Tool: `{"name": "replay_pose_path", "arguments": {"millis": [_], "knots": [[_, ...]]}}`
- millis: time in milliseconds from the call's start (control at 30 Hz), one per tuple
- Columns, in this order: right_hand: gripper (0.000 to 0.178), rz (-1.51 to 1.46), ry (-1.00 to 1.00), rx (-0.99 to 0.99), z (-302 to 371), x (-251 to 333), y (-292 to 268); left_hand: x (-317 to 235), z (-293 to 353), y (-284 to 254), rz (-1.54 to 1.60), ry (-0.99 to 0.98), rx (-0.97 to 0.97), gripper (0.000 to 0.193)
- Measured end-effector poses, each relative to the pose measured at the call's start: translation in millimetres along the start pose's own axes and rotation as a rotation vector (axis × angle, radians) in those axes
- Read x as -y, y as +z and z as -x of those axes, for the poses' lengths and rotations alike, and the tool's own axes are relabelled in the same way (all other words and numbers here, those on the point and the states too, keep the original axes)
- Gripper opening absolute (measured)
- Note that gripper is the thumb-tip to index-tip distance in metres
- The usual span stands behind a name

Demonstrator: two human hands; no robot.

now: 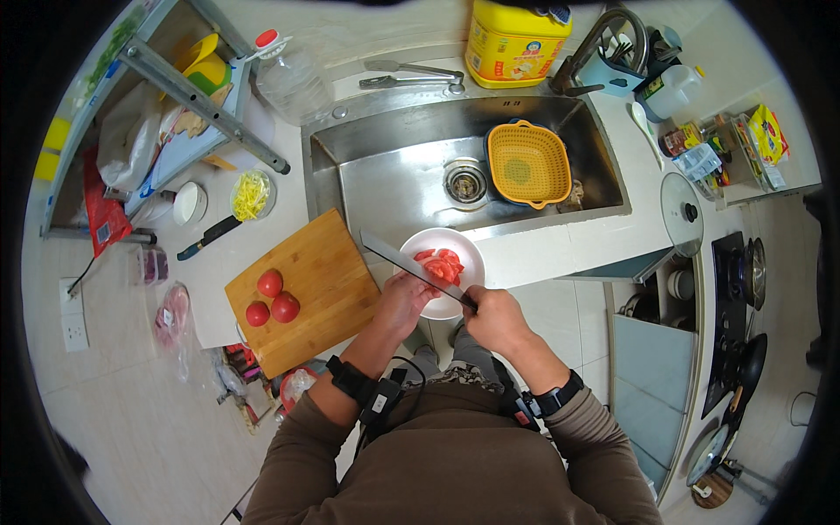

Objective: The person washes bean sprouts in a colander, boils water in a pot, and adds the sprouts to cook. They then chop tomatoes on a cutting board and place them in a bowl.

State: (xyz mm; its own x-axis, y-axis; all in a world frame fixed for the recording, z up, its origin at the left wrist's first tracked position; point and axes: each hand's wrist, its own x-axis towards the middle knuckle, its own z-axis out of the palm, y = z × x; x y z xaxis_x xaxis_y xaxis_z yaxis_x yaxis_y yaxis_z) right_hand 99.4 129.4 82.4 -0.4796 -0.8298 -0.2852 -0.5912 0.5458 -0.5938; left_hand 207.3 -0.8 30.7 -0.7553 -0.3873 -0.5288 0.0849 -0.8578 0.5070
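Mid-frame, our right hand (500, 320) wraps its fingers round the knife (398, 258) at its handle, the safe hold for a likely stiff blade, over probably slippery tomato slices (448, 265) in the bowl (474, 255), while we cannot tell what our left hand's (402, 303) curled fingers hold.

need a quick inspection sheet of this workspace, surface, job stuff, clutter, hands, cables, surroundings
surface: white counter; wooden board juts past its front edge
job's things: three whole tomatoes on the board; red tomato pieces in a white bowl; knife over the bowl
clutter: black-handled knife, yellow shreds, tongs
hands: right hand grips the knife handle; left hand beside the blade, exact contact unclear
cables: black cable near left wrist; black cord by wall socket
surroundings: sink with yellow basket; black cooktop at right
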Motion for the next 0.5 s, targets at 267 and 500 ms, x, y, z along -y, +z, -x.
{"name": "replay_pose_path", "arguments": {"millis": [267,500], "knots": [[0.017,0.032,0.114,0.152,7.8,-16.7,-10.3,-5.1,-0.5,0.2,0.203,-0.106,-0.130,0.034],[0.018,0.075,0.157,0.195,-1.5,-9.4,-4.4,4.5,-2.8,-0.4,0.124,-0.193,-0.103,0.029]]}}
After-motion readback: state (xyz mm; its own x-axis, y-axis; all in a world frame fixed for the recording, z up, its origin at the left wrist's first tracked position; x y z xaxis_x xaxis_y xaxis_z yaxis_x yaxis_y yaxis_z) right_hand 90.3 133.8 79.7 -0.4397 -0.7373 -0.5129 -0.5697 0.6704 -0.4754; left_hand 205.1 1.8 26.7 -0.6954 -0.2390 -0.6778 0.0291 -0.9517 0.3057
